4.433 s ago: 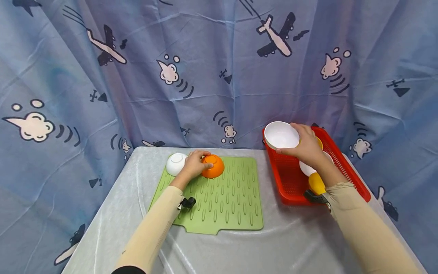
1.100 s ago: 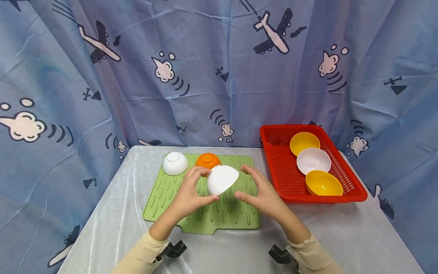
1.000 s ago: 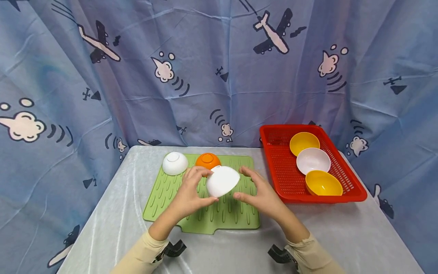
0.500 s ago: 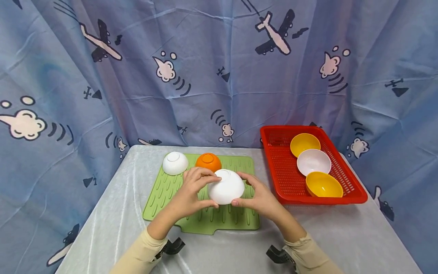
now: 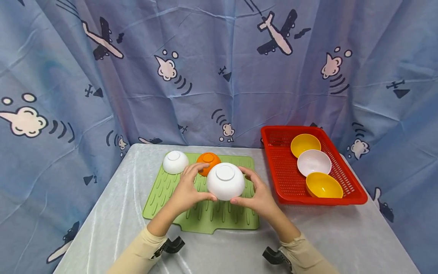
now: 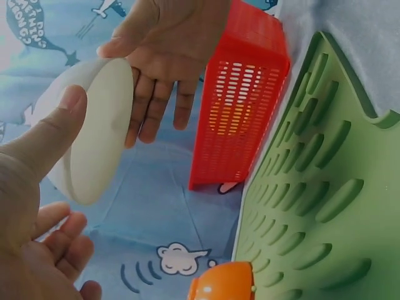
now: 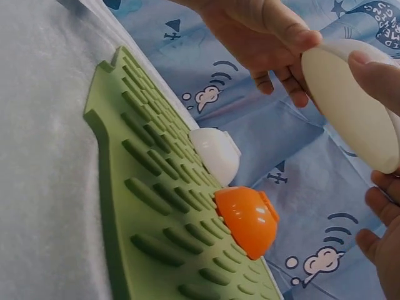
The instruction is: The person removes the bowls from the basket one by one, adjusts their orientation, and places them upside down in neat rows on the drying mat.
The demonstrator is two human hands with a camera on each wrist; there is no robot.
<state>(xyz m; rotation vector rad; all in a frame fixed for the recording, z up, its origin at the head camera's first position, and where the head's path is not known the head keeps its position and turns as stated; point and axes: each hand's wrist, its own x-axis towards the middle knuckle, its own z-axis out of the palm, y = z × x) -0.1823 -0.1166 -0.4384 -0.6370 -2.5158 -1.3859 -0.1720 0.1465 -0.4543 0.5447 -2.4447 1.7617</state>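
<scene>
A white bowl (image 5: 226, 182) is held over the front of the green mat (image 5: 205, 224), its foot ring facing up toward me. My right hand (image 5: 256, 194) grips its right side, with the thumb near the front rim and the fingers behind. At the left, my left hand (image 5: 188, 190) has its thumb at the bowl's rim, and its other fingers spread just off the wall. In the left wrist view the bowl's hollow side (image 6: 103, 131) shows between both hands. Upside down on the mat's back part sit another white bowl (image 5: 175, 163) and an orange bowl (image 5: 208, 160), the latter partly covered.
To the right stands a red basket (image 5: 280, 190) holding a yellow bowl (image 5: 304, 144), a pinkish-white bowl (image 5: 313, 163) and a second yellow bowl (image 5: 323, 185), openings up. A blue patterned curtain (image 5: 191, 114) hangs behind the table (image 5: 226, 255).
The right hand has brought the white bowl from the basket to over the mat. It has been turned foot-up between both hands; the left fingers have lifted off its side.
</scene>
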